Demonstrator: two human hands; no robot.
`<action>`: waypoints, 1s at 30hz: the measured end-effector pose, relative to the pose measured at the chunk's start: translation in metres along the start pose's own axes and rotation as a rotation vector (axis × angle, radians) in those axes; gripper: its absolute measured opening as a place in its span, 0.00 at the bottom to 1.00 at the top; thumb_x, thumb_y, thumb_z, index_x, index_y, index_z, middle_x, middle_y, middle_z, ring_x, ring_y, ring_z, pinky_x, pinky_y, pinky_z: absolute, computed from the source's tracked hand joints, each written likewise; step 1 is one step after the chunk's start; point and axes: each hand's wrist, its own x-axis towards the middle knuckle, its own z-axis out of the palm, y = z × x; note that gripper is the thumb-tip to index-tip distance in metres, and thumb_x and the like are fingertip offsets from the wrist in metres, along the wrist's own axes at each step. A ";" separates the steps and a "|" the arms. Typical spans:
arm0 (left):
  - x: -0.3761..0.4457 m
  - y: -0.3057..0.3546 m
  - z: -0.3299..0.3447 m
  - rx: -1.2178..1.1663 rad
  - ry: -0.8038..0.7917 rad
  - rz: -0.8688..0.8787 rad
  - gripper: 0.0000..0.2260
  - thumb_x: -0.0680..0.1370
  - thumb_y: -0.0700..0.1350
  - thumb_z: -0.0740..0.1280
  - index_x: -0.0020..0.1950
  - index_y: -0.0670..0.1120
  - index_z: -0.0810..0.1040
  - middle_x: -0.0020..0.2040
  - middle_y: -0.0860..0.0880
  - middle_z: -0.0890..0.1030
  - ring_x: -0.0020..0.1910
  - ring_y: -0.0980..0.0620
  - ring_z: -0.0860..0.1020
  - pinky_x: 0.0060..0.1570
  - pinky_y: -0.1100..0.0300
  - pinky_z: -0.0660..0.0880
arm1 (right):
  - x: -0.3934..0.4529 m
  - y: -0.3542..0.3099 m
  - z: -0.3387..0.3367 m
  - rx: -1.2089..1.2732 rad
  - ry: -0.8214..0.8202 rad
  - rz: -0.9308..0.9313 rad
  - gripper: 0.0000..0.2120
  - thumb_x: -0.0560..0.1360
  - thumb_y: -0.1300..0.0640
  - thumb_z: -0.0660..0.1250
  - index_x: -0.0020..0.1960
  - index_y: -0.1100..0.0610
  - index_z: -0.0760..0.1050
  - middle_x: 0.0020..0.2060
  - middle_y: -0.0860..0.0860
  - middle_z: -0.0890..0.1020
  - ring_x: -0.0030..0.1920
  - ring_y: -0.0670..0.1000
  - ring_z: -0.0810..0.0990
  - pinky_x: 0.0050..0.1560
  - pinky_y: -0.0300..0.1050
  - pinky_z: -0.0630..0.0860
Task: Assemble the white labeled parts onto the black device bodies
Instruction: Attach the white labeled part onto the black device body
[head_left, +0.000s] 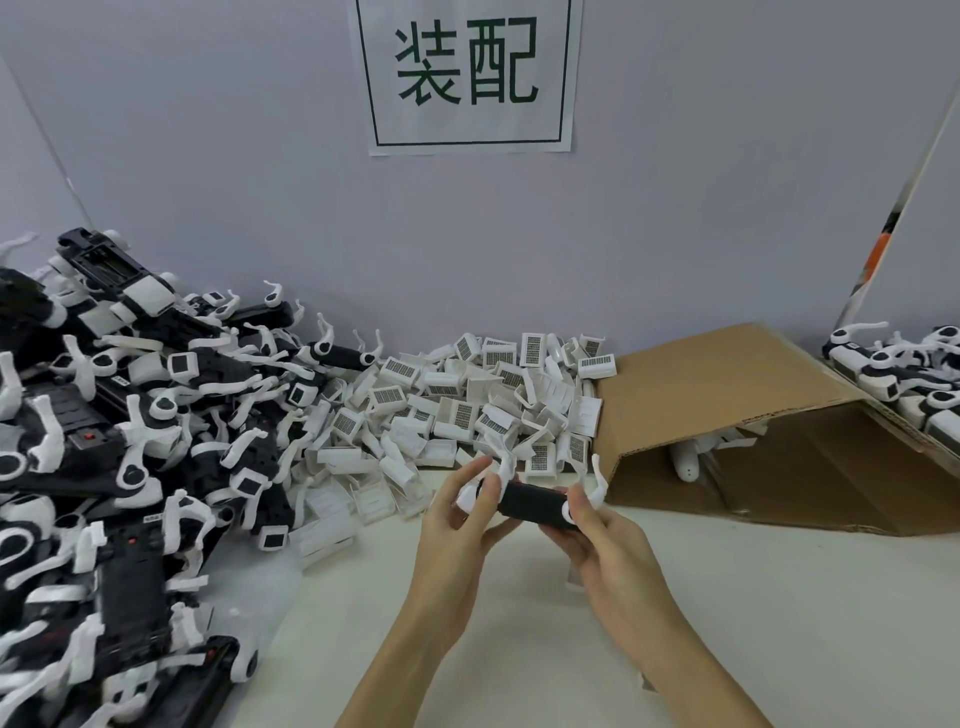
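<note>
1. Hands first: the left hand (465, 512) and the right hand (597, 535) both curl their fingers round one black body (532, 501), each at one end, up in the air just above the table (519, 623).

2. Thin white arms (600, 480) stick up from the ends of the body. I think they could bend or snap if the fingers squeeze them by mistake.

3. Whether a white labeled part is on this body yet, I cannot tell. The side it would go on is hidden.

4. White labeled parts (467, 410) lie in a big loose pile just behind the hands. A hand reaching in could knock some off the heap, or grab two at once.

5. A part could go on the wrong way round, I think, because the pieces lie at all angles. Pushing it hard then could crack it.

6. Many more black bodies (119, 441) are heaped on the left, all tangled up. Pulling one out could drag others along and off the table.

7. A brown box (727, 395) lies on its side close to the right hand, so an elbow could bump it.
</note>
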 end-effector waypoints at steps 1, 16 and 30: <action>-0.001 0.000 0.001 0.009 0.007 0.006 0.27 0.74 0.60 0.79 0.69 0.50 0.82 0.57 0.41 0.88 0.63 0.44 0.85 0.67 0.49 0.81 | 0.000 0.000 0.000 -0.002 -0.003 -0.001 0.27 0.76 0.44 0.72 0.62 0.67 0.82 0.60 0.60 0.86 0.65 0.53 0.83 0.68 0.45 0.77; -0.018 0.009 0.010 0.476 -0.144 0.493 0.29 0.75 0.47 0.82 0.74 0.54 0.77 0.72 0.52 0.79 0.75 0.49 0.76 0.69 0.58 0.76 | -0.005 0.010 0.001 -0.932 0.017 -0.546 0.37 0.77 0.58 0.76 0.74 0.27 0.67 0.83 0.34 0.51 0.83 0.40 0.54 0.76 0.37 0.59; -0.023 0.016 0.017 0.261 -0.310 0.340 0.15 0.88 0.40 0.60 0.68 0.45 0.85 0.76 0.52 0.78 0.79 0.51 0.71 0.73 0.56 0.73 | -0.003 0.004 0.007 0.082 0.081 -0.213 0.30 0.81 0.65 0.70 0.75 0.39 0.72 0.64 0.58 0.80 0.64 0.58 0.83 0.51 0.54 0.85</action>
